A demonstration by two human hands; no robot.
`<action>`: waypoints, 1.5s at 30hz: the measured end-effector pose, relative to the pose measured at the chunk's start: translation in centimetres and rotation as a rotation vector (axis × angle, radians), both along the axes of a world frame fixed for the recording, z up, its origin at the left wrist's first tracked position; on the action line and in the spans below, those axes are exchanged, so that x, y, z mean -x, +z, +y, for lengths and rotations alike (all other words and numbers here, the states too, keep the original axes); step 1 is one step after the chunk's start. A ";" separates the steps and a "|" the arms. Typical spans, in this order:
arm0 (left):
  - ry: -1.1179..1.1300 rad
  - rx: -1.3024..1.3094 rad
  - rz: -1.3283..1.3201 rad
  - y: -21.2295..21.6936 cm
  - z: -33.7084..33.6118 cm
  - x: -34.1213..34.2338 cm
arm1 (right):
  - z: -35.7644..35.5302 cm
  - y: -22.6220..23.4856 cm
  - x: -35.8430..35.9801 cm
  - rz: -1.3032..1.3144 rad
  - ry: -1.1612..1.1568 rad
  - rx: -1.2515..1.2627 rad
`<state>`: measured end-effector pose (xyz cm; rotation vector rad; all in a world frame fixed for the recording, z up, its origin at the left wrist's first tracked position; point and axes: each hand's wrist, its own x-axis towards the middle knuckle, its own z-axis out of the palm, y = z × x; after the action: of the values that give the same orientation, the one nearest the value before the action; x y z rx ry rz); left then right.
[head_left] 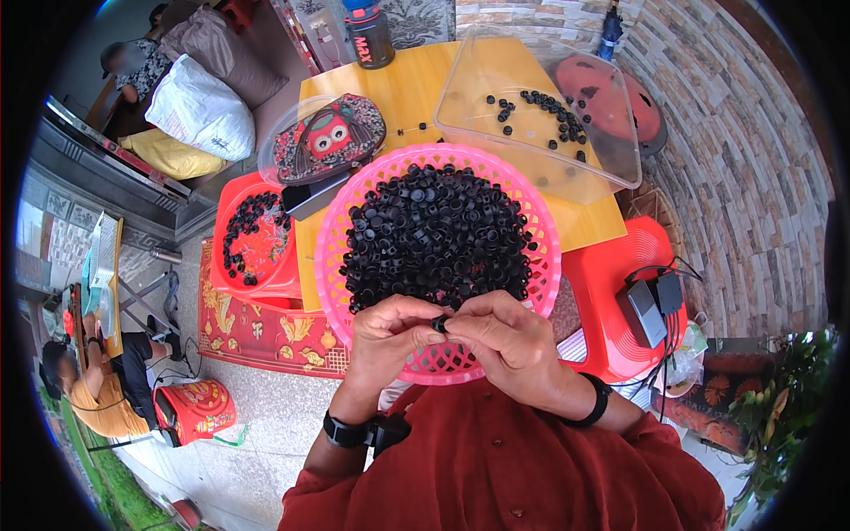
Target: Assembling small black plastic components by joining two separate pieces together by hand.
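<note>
My left hand (390, 341) and my right hand (505, 341) meet over the near rim of a round pink mesh basket (332, 230). Both pinch one small black plastic cap (439, 324) between their fingertips. The basket holds a heap of several black caps (434, 234) just beyond my fingers. A black band sits on each wrist.
A clear plastic tray (469, 97) with several black caps lies on the yellow table (407, 84) behind the basket. A red tray (232, 265) with more caps sits at left, next to an owl-patterned pouch (329, 137). A red stool (611, 292) carries black adapters at right. A person sits at lower left.
</note>
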<state>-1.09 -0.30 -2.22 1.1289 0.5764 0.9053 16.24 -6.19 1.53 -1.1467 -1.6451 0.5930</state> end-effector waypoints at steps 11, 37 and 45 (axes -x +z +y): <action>0.051 -0.183 0.107 0.8 -0.3 -0.4 | 0.5 -0.6 -0.6 0.459 0.063 0.362; 0.045 -0.183 0.192 1.0 -0.5 0.0 | 1.7 -0.5 -1.3 0.632 0.222 0.658; 0.038 -0.155 0.193 0.5 -0.4 0.1 | 2.9 -0.2 -1.8 0.499 0.332 0.726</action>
<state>-1.17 -0.71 -1.73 1.3592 0.6965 0.8910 18.05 -3.27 1.36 -1.0868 -1.2016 1.6427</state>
